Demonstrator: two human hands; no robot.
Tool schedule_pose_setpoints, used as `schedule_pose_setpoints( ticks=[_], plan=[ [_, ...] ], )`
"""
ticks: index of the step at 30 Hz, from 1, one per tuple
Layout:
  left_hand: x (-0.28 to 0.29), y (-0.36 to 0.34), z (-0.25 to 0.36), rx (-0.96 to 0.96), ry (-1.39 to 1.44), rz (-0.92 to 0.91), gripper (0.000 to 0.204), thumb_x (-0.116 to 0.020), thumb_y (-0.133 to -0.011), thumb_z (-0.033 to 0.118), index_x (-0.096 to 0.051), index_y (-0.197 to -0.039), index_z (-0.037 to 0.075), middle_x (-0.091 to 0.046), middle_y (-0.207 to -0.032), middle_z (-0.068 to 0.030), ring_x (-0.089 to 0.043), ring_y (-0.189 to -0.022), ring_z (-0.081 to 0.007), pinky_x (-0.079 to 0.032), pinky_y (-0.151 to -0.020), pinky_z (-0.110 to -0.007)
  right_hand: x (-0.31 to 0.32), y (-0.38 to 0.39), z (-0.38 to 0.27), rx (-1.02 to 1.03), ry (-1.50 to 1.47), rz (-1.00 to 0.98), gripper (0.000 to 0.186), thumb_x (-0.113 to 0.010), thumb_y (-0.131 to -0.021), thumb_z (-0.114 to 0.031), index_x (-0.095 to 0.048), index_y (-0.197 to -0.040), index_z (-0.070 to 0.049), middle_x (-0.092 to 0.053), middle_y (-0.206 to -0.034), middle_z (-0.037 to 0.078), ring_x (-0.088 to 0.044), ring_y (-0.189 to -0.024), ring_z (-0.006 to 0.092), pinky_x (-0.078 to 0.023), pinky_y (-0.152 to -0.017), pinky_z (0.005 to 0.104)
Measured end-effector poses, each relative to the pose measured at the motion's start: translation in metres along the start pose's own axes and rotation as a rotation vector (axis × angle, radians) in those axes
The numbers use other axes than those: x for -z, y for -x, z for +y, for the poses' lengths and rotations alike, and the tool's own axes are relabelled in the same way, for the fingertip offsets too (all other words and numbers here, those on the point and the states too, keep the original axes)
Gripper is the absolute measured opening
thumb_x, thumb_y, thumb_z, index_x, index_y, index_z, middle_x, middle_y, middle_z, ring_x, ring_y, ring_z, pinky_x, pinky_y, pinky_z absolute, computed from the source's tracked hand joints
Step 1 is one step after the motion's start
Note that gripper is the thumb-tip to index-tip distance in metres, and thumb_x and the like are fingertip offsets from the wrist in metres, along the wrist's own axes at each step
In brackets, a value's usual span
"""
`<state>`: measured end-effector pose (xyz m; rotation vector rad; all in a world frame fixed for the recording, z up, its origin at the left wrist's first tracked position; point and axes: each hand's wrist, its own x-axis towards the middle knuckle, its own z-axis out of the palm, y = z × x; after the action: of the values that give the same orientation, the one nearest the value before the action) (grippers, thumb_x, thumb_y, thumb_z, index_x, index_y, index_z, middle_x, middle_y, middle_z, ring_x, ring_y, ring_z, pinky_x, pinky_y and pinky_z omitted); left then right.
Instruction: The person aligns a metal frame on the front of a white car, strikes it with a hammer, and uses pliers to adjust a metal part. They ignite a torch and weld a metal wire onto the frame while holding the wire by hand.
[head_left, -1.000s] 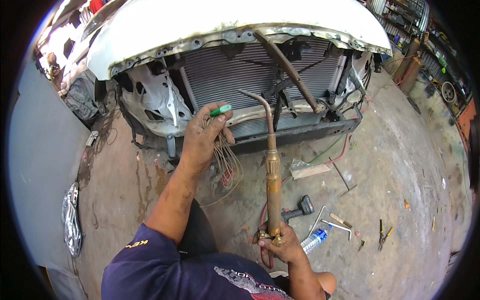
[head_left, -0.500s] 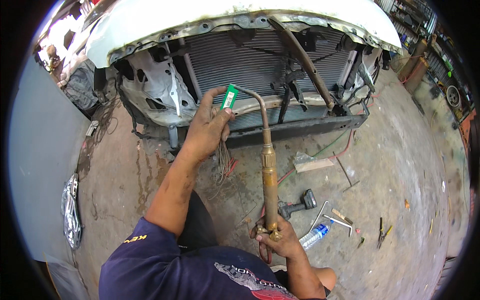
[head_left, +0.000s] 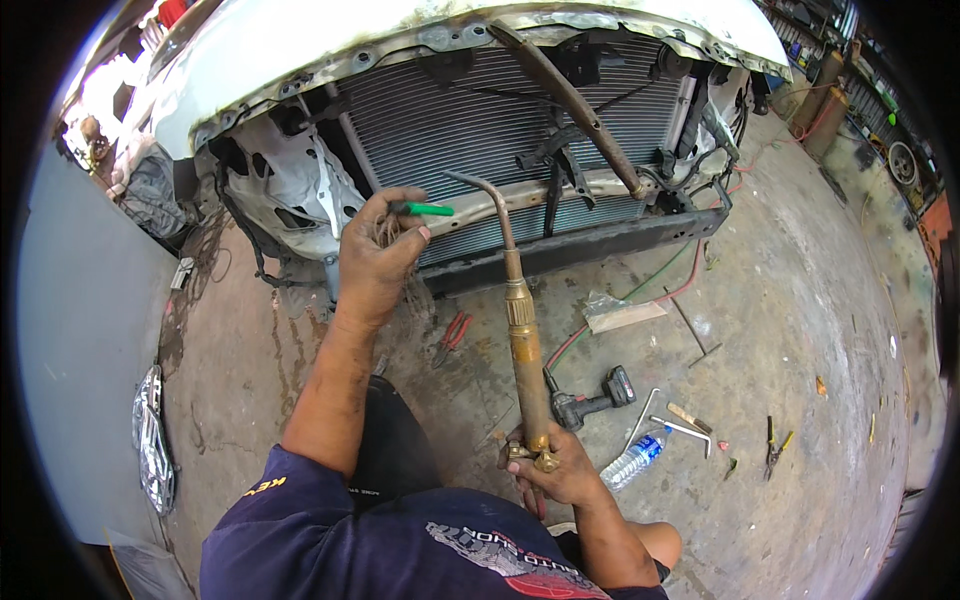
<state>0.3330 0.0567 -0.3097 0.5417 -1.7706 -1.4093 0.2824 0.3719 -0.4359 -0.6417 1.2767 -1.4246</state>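
Note:
My left hand [head_left: 375, 255] is raised in front of the car, its fingers curled about a small green lighter [head_left: 430, 209] that sticks out to the right. My right hand [head_left: 565, 470] grips the lower end of a brass gas torch [head_left: 524, 350], beside its valve knobs [head_left: 546, 461]. The torch stands nearly upright, and its thin bent tip [head_left: 470, 180] points left, a little above and apart from the lighter. Behind both is the stripped front of a white car, with its radiator [head_left: 430, 130] exposed.
A rusty bar [head_left: 575, 105] slants across the radiator. On the floor lie red-handled pliers [head_left: 455, 335], a cordless drill [head_left: 592, 400], a water bottle [head_left: 637, 460], an L-shaped wrench [head_left: 685, 434] and yellow-and-black pliers [head_left: 774, 447]. Red and green hoses [head_left: 640, 290] run to the right.
My left hand has drawn left and down, away from the torch tip, and the lighter has turned from upright to level. The torch leans slightly more to the left.

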Motion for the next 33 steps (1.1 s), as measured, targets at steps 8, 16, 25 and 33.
schedule_pose_setpoints(
  ticks=[8, 16, 25, 33],
  plan=[
    [-0.016, -0.004, 0.002, 0.124, 0.226, -0.055, 0.031, -0.056, -0.11, 0.036, -0.063, -0.115, 0.006, -0.062, -0.087, -0.0005, -0.053, -0.071, -0.0084, -0.042, -0.063, -0.024, 0.0, 0.002, -0.001, -0.01, 0.003, -0.006, 0.036, -0.079, -0.092, -0.003, -0.056, -0.12, -0.004, -0.069, -0.094, 0.005, -0.067, -0.069, 0.0114, -0.057, -0.061, 0.0285],
    [-0.033, -0.01, -0.013, 0.226, 0.558, -0.103, 0.033, -0.055, -0.11, 0.036, -0.059, -0.126, 0.007, -0.061, -0.091, -0.002, -0.059, -0.078, -0.009, -0.046, -0.067, -0.024, -0.002, 0.005, 0.007, -0.021, 0.026, 0.006, 0.039, -0.078, -0.093, -0.003, -0.058, -0.126, -0.003, -0.067, -0.099, 0.004, -0.065, -0.075, 0.0112, -0.058, -0.064, 0.0269],
    [-0.038, -0.005, 0.005, 0.111, 0.515, -0.089, 0.042, -0.059, -0.109, 0.025, -0.052, -0.144, 0.002, -0.061, -0.1, -0.0052, -0.055, -0.076, -0.0097, -0.046, -0.068, -0.023, -0.003, 0.006, 0.007, 0.021, 0.02, 0.02, 0.039, -0.077, -0.092, -0.001, -0.053, -0.122, -0.004, -0.073, -0.097, 0.012, -0.069, -0.071, 0.0145, -0.059, -0.062, 0.0299],
    [-0.031, -0.009, 0.0, 0.118, 0.802, -0.146, 0.047, -0.052, -0.112, 0.033, -0.052, -0.147, 0.002, -0.061, -0.096, -0.0037, -0.053, -0.076, -0.0126, -0.045, -0.068, -0.025, -0.004, 0.008, 0.008, 0.044, -0.001, 0.026, 0.039, -0.077, -0.092, -0.001, -0.053, -0.122, -0.003, -0.073, -0.096, 0.012, -0.069, -0.069, 0.014, -0.059, -0.06, 0.0289]
  ],
)
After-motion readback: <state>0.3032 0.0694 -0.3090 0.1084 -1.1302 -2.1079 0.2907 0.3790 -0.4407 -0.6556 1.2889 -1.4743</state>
